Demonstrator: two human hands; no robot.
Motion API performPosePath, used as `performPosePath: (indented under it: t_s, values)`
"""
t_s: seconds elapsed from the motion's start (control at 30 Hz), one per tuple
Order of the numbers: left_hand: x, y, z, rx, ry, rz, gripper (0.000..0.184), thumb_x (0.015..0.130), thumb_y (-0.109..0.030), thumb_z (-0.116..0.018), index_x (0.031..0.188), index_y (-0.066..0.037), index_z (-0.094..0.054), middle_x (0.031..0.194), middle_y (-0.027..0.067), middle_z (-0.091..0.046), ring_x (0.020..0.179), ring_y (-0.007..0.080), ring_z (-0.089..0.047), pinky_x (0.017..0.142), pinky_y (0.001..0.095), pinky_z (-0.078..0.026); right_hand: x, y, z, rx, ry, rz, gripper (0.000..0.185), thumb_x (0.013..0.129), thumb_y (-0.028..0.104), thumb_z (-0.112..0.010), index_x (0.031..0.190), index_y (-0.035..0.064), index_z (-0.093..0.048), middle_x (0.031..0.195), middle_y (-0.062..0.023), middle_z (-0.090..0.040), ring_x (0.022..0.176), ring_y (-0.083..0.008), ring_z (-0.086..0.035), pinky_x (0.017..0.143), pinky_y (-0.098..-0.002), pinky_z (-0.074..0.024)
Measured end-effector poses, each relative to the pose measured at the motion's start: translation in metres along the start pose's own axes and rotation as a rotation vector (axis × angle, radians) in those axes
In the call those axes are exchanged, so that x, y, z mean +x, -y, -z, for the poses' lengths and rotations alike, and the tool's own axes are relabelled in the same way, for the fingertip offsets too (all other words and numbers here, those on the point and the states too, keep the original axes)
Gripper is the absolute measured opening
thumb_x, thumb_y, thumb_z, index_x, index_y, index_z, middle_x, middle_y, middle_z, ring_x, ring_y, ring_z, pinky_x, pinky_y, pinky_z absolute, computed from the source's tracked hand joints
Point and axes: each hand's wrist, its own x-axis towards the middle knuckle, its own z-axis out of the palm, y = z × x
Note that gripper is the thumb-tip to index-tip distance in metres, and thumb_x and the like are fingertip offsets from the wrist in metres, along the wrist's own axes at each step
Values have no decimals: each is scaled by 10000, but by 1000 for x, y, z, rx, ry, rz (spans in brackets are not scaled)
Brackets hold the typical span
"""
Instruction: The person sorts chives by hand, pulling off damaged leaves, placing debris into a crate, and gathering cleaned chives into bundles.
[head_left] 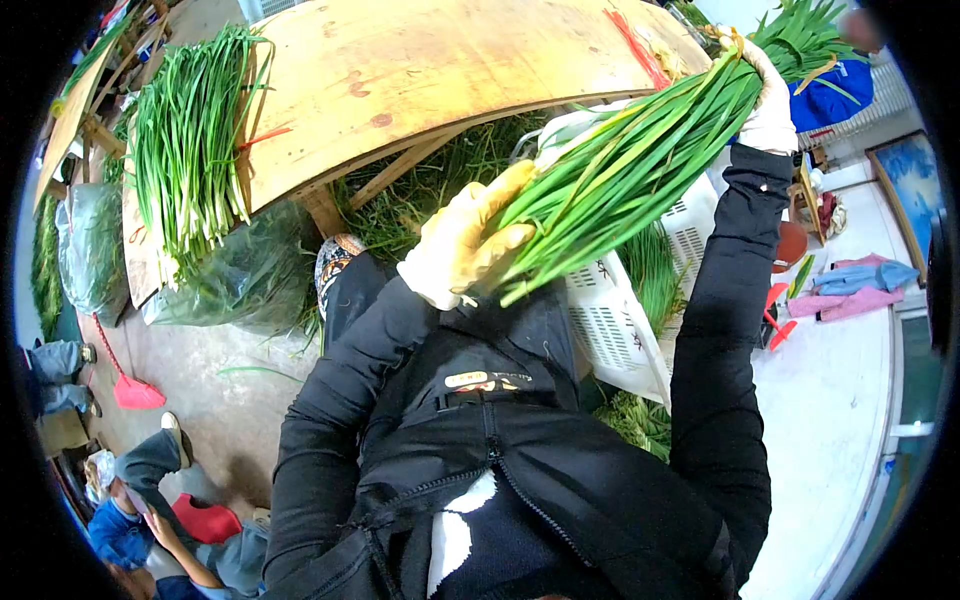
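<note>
A long bunch of green garlic chives [640, 165] stretches slantwise between my two hands, above the table's front edge and a crate. My right hand [768, 105], in a pale glove, is closed round the bunch towards its upper right part; more leaves stick out beyond it. My left hand [465, 235], in a yellowish glove, is at the lower left end, with thumb and fingers around the leaf ends. Some of its fingers are hidden by the leaves. Red ties [640, 50] lie on the wooden table [430, 60] near the bunch.
Another pile of chives [195, 140] lies at the table's left end. A white crate [610, 315] with chives stands by my right leg. Plastic bags of greens [240, 275] sit below the table. A seated person [165, 530] and a red dustpan [138, 392] are at lower left.
</note>
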Motion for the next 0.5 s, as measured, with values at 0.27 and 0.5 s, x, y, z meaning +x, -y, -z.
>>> performPosePath:
  t_s: [0.27, 0.5]
  values:
    - [19, -6, 19, -1072, 20, 170, 373, 769, -137, -612, 1078, 19, -471, 831, 31, -585, 717, 64, -528, 680, 201, -447, -27, 24, -32, -24, 96, 82, 214, 754, 190, -530, 870, 15, -572, 698, -36, -571, 643, -155, -547, 610, -294, -474]
    - [25, 28, 13, -805, 138, 190, 322, 737, -11, -634, 1042, 18, -534, 1029, 81, -559, 886, 120, -538, 799, 250, -427, -31, 28, -48, 73, 211, -15, 199, 775, 197, -486, 842, 38, -587, 743, -47, -591, 637, -174, -565, 588, -316, -503]
